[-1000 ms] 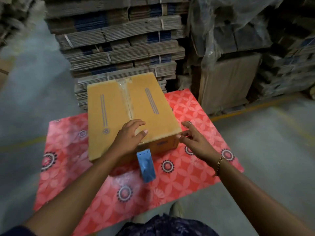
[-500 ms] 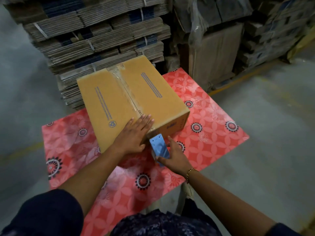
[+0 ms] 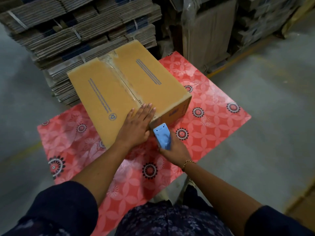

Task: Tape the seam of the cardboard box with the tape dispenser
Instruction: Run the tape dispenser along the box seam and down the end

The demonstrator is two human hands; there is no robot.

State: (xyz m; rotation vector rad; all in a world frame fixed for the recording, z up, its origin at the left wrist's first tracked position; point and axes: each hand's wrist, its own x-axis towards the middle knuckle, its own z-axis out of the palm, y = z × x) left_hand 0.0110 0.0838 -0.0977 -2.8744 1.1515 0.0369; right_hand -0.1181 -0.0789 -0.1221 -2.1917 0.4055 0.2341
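Note:
A closed brown cardboard box [image 3: 105, 92] lies on a red flower-patterned table [image 3: 213, 106]. Clear tape [image 3: 119, 77] runs along its centre seam from the far edge toward me. My left hand [image 3: 136, 126] lies flat, fingers together, on the near end of the box top over the seam. My right hand [image 3: 175, 152] grips a blue tape dispenser [image 3: 162, 137] just in front of the box's near face. Its toothed blade points up at the near top edge of the box.
Strapped stacks of flattened cardboard [image 3: 76, 31] stand right behind the table. More boxes under plastic wrap [image 3: 209, 31] stand at the back right. Grey concrete floor [image 3: 272, 116] with a yellow line lies to the right.
My right hand went from open beside the box to gripping the blue dispenser and lifting it to the box's near edge. The left hand flattened on the box top.

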